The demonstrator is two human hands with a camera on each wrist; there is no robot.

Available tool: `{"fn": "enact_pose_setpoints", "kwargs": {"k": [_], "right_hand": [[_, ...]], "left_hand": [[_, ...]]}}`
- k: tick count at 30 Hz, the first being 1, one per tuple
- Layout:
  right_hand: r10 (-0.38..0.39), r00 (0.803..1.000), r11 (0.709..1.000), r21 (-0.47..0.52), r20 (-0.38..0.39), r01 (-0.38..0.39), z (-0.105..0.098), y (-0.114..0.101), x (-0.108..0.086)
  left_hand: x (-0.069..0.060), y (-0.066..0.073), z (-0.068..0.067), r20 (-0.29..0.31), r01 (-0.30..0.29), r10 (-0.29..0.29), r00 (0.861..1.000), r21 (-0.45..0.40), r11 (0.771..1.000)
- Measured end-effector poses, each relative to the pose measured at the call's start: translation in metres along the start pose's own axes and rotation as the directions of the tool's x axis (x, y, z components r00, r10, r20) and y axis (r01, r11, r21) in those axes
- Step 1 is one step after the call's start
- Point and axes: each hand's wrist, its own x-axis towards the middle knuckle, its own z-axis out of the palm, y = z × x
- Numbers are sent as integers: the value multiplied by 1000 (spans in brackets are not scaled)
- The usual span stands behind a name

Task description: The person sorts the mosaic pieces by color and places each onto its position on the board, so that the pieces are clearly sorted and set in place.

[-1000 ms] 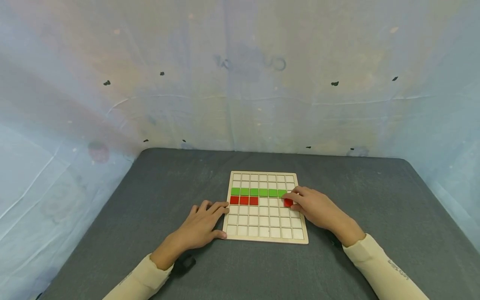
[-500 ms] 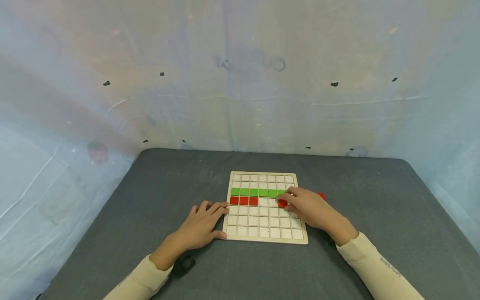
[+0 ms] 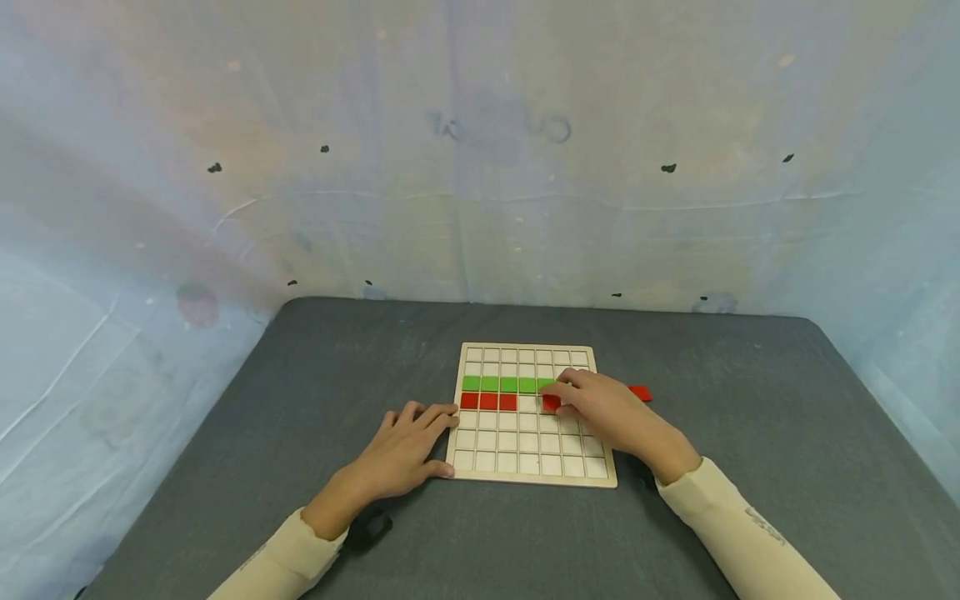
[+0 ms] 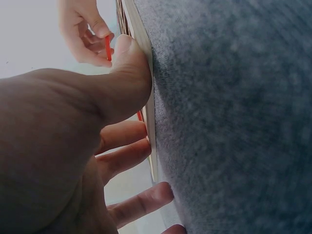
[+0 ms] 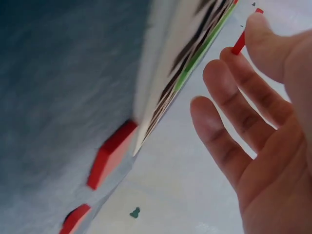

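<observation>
A pale wooden grid board (image 3: 528, 443) lies flat on the grey table. Green square tiles (image 3: 508, 385) fill much of one of its rows, partly covered by my right hand. In the row nearer me, three red tiles (image 3: 488, 402) sit at the left end. My right hand (image 3: 611, 410) pinches another red tile (image 3: 551, 403) between thumb and index finger, over that red row; the right wrist view shows this tile (image 5: 239, 44) raised off the board. My left hand (image 3: 401, 452) rests at the board's left edge, thumb and fingers fairly straight against it.
Beyond the board's right side, a red tile (image 3: 640, 392) lies on the grey table (image 3: 720, 392). Two red tiles appear in the right wrist view, one close to the board (image 5: 109, 158) and one farther off (image 5: 75, 219). A pale hanging sheet (image 3: 480, 208) stands behind the table.
My right hand has moved left across the board with the pinched red tile, uncovering a red tile on the table at the right. My left hand and the board have stayed put.
</observation>
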Motion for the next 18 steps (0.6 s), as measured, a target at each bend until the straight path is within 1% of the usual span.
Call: {"fn": "enact_pose_setpoints", "kwargs": {"k": [3,10,18], "right_hand": [[-14,1000,1000,2,-6,14,-2,-3,4],[5,1000,1000,12,2,-5,-7,-9,14],[-6,1000,998,65,9,6,-2,-11,20]], "left_hand": [[0,0,1,2,2,-2,1000,1,1000],[1,1,0,-5,-9,9,1000,5,1000],[0,4,-1,-6,-12,12,1000,-2,1000]]}}
